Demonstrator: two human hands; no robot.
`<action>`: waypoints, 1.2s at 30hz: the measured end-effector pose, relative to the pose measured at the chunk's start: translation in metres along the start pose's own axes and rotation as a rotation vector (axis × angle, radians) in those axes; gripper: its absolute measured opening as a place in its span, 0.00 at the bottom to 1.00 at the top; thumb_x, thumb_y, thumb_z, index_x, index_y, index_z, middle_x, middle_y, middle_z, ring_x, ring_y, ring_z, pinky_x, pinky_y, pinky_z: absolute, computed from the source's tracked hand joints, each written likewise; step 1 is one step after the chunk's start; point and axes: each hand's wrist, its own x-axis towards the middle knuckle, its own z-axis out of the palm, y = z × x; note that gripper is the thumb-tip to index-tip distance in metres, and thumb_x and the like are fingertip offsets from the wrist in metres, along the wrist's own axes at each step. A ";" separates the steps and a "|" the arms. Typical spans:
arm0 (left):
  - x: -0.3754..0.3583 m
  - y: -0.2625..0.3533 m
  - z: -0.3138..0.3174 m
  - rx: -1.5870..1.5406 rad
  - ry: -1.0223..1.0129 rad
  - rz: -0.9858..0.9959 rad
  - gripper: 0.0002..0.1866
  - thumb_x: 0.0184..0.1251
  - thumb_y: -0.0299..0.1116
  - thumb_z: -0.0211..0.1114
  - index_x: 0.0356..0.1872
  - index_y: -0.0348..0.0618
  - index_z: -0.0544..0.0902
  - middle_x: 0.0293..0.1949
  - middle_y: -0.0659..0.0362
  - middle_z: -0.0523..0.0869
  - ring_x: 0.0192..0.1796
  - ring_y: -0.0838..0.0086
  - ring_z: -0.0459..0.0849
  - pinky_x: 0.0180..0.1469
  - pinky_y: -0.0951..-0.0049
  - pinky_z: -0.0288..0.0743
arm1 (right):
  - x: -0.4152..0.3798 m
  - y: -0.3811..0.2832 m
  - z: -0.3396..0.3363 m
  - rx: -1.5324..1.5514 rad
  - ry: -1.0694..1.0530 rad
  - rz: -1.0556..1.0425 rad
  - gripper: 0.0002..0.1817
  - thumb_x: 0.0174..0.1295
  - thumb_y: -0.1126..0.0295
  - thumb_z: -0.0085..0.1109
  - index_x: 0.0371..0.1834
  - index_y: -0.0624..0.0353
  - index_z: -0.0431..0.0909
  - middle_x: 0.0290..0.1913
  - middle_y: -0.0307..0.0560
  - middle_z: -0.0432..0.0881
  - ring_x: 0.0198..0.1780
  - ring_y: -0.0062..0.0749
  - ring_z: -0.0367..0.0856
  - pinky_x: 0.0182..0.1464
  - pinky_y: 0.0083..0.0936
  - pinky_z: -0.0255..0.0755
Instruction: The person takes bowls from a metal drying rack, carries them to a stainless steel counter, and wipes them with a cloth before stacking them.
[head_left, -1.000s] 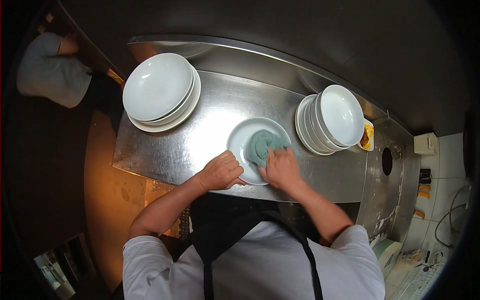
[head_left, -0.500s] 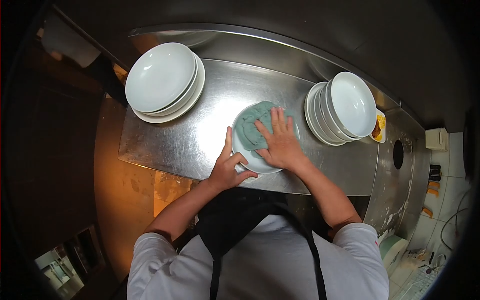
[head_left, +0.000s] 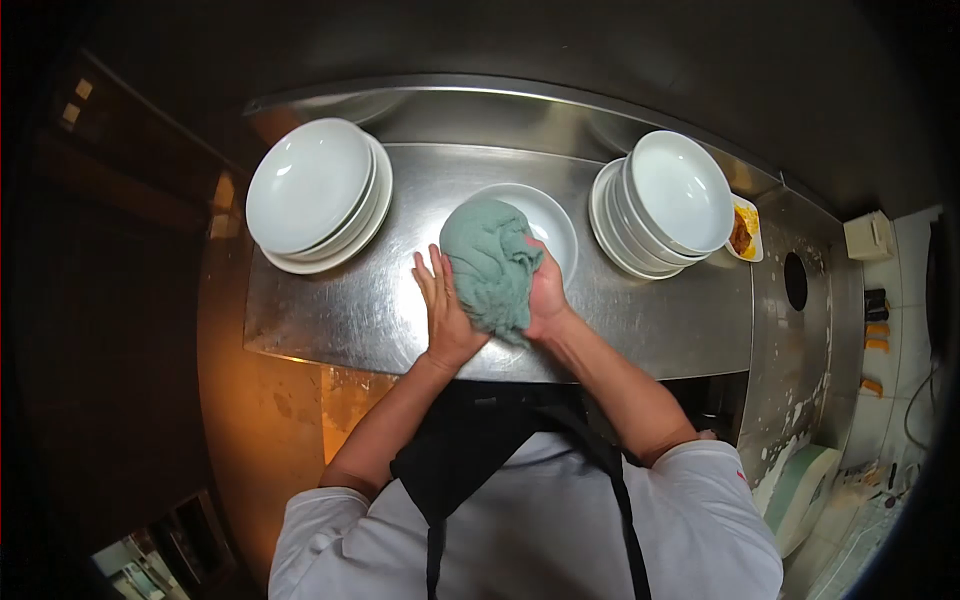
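A bunched green cloth (head_left: pixel 490 262) is held up between my two hands, over the near left part of a white plate (head_left: pixel 556 215). My left hand (head_left: pixel 448 312) supports the cloth from the left, its palm against the side and its fingers stretched out along it. On the other side my right hand (head_left: pixel 548 295) grips the cloth, with the fingertips partly tucked into its folds. The plate lies on the steel counter (head_left: pixel 440 165). Whether the cloth covers anything cannot be seen.
Stacks of white dishes stand at the left (head_left: pixel 310 185) and right (head_left: pixel 680 195) of the counter. A small dish with yellow and brown food (head_left: pixel 744 230) sits beyond the right stack. Further right is a round hole (head_left: pixel 796 281) in the steel surface.
The cloth was spread flat on the plate under my right hand and is now gathered up between both hands. My left hand has left the plate's rim. The plate lies farther from me.
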 end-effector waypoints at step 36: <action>0.213 0.211 0.141 -0.192 -0.453 0.522 0.25 0.63 0.45 0.72 0.16 0.38 0.73 0.17 0.46 0.77 0.19 0.58 0.80 0.24 0.62 0.72 | -0.208 -0.127 -0.166 -0.419 0.333 -1.354 0.36 0.71 0.54 0.50 0.77 0.64 0.58 0.75 0.59 0.65 0.76 0.52 0.64 0.76 0.48 0.58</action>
